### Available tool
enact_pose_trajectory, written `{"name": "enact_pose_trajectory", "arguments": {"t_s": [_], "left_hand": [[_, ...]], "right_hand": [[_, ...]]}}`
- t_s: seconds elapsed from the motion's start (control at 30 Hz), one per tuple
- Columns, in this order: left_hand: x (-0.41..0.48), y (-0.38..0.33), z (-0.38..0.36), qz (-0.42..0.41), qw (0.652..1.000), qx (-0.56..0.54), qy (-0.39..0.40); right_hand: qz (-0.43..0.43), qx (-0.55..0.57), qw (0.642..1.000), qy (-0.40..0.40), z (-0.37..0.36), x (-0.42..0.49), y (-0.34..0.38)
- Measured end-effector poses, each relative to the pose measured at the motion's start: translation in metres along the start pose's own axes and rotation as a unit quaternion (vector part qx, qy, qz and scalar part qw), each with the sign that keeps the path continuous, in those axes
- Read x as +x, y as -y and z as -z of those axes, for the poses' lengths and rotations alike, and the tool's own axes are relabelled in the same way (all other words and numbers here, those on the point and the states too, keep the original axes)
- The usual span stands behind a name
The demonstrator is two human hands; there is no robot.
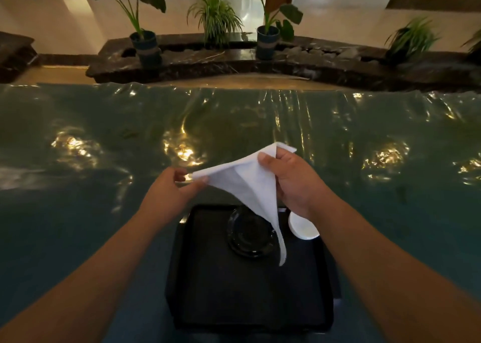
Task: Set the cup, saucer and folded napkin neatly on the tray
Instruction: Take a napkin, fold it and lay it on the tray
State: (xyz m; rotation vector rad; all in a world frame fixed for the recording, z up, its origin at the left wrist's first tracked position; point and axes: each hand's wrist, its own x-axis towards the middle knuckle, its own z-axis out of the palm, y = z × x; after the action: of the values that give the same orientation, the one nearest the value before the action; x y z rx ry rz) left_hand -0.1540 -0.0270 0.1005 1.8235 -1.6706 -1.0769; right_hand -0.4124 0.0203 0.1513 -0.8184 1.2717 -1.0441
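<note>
Tray (208, 290) nearest, dark saucer (251, 234) on it, white cup (303, 226) at its right edge. Above, napkin (250, 184) hangs limp. Left hand (174, 187) pinches one corner, right hand (291, 178) another. Light, floppy cloth; best held by corners and folded flat.

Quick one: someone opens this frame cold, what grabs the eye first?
The white napkin, held in the air mid-frame: the left hand pinches one corner, the right hand grips the upper edge, and a tail hangs down. Below it sits the black tray with a dark saucer near its far side and a white cup at its far right corner. Around it, the green tablecloth glints with light.
</note>
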Motion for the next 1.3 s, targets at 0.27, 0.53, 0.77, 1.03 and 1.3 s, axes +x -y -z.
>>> {"name": "enact_pose_trajectory", "arguments": {"t_s": [0.27,0.53,0.77,1.03,1.3], "left_hand": [[-0.010,-0.013,-0.023,0.034,0.971,-0.154,0.181],[-0.006,-0.027,-0.019,0.032,0.934,-0.330,0.137],[-0.005,-0.027,-0.011,0.016,0.953,-0.290,0.086],[-0.012,-0.030,-0.001,-0.032,0.966,-0.255,-0.006],[-0.027,-0.052,0.017,-0.110,0.974,-0.194,-0.034]], "right_hand": [[0.002,0.079,0.997,0.013,0.020,-0.004,0.019],[0.016,-0.021,0.999,-0.039,0.047,0.006,0.007],[0.017,-0.109,0.985,-0.129,0.050,0.014,-0.010],[0.033,-0.041,0.992,-0.116,0.047,0.021,-0.007],[0.092,-0.162,0.972,-0.140,0.044,0.023,0.003]]}}
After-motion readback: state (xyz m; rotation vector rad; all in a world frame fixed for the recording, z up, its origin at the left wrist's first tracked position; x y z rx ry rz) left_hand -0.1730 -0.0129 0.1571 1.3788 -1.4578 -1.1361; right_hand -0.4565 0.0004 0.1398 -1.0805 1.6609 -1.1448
